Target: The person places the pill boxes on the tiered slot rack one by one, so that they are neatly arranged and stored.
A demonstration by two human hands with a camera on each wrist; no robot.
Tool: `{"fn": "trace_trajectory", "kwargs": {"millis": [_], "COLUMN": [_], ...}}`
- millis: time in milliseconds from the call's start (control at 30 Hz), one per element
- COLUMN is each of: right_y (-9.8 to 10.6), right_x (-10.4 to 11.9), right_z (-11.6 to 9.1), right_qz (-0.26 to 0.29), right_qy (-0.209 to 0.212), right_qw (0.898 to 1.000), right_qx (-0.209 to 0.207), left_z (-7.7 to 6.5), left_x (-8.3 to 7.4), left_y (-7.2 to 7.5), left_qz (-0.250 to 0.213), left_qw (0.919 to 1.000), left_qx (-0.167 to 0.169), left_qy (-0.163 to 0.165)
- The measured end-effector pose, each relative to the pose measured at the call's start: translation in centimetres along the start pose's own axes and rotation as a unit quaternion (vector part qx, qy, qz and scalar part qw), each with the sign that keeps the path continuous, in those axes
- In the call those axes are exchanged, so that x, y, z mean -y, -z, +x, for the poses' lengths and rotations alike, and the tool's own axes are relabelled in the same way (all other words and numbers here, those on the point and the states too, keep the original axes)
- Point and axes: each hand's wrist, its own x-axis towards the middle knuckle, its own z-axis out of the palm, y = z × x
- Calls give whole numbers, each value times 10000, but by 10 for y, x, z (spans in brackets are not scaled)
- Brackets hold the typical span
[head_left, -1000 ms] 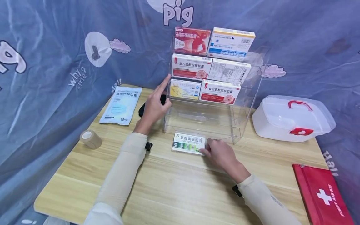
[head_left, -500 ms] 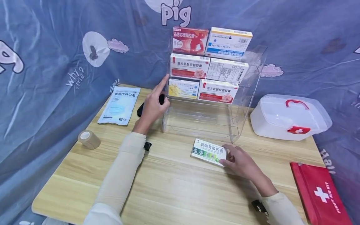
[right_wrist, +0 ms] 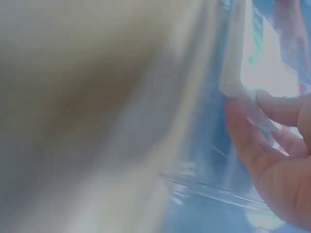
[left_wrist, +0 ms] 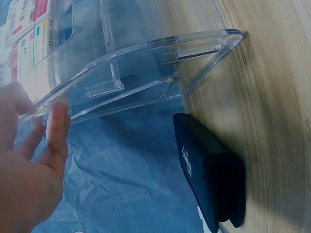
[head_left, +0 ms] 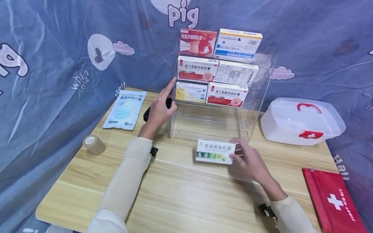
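Note:
My right hand (head_left: 250, 160) pinches a white and green medicine box (head_left: 215, 151) by its right end, thumb in front and fingers behind. The box is tilted up, its printed face toward me, just in front of the clear acrylic display stand (head_left: 209, 124). In the right wrist view the same medicine box (right_wrist: 262, 58) is partly washed out by glare. My left hand (head_left: 159, 110) touches the stand's left side with thumb and fingers extended. The left wrist view shows this left hand (left_wrist: 36, 160) at the edge of the clear side panel (left_wrist: 146, 46).
Several medicine boxes (head_left: 198, 69) fill the stand's upper tiers. A mask packet (head_left: 125, 110), a tan bandage roll (head_left: 94, 144) and a black case (left_wrist: 209, 170) lie to the left. A white first-aid box (head_left: 291, 126) and red pouch (head_left: 333, 197) occupy the right of the wooden table (head_left: 180, 200).
My right hand first drew the medicine box right and toward me along the table, then tipped it up and moved it back toward the stand. My left hand has stayed at the stand's side.

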Motion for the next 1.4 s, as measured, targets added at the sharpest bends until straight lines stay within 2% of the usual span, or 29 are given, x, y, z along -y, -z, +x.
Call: {"fn": "trace_trajectory", "kwargs": {"millis": [100, 167, 267, 333, 433, 667, 867, 1067, 1300, 1400], "right_y": [13, 22, 31, 35, 34, 14, -4, -28, -45, -50], "right_x": [11, 18, 23, 24, 19, 8, 17, 29, 40, 44], "right_z": [14, 26, 45, 58, 73, 86, 99, 106, 113, 114], "right_qz": [-38, -266, -583, -847, -1117, -1371, -1242, -1128, -1214, -1319], "right_qy": [177, 449, 940, 1106, 1132, 916, 784, 645, 929, 915], "right_qw": [9974, 9903, 9686, 9529, 9407, 9453, 9568, 9650, 9700, 9721], "right_qx": [-694, -1289, -2228, -2695, -2997, -2814, -2510, -2280, -1890, -1710], "left_z": [0, 0, 0, 1, -1, -2, 1, 1, 1, 1], "left_x": [1, 1, 1, 1, 0, -2, -4, -5, -6, -5], "left_y": [-1, 0, 0, -1, -2, -4, -5, -7, -5, -5], "left_qz": [2, 20, 33, 28, 3, 34, 14, -83, -239, -232], "left_qw": [10000, 10000, 10000, 10000, 10000, 10000, 10000, 9998, 9991, 9990], "left_qx": [5, 9, 8, -1, -19, 36, -18, 114, 273, 319], "left_qy": [8, 15, 17, 14, 12, -24, -71, -143, -208, -227]}}
